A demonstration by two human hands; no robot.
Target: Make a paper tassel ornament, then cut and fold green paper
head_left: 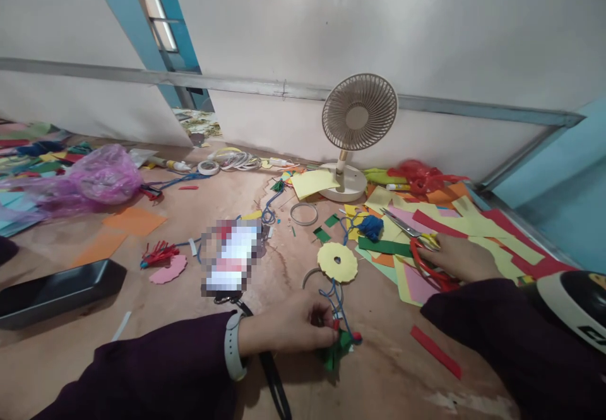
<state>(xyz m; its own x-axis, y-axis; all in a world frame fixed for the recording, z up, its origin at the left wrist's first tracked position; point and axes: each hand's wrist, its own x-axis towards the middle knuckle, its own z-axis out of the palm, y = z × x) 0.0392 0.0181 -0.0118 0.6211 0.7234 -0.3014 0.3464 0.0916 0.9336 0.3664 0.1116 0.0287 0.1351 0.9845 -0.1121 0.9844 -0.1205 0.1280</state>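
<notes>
My left hand [298, 322], with a pale watch on its wrist, is closed in a pinch at a green paper tassel [337, 347]. Small bits of red show at the tassel's top, and a blue cord [337, 297] runs up from it. Just above lies a yellow scalloped paper disc [337, 262] with a hole in its middle. Over on the right, my right hand [457, 257] grips the orange-red handles of scissors [402, 223], whose blades point away to the upper left. Under the scissors is a green paper strip [384, 247].
A small fan [357, 114] stands by the white partition [265, 35]. Coloured paper sheets [473, 221] spread on the right. A blurred phone [231, 259], a pink paper disc [168, 270], a black case [61, 294] and a purple plastic bag [106, 174] lie to the left.
</notes>
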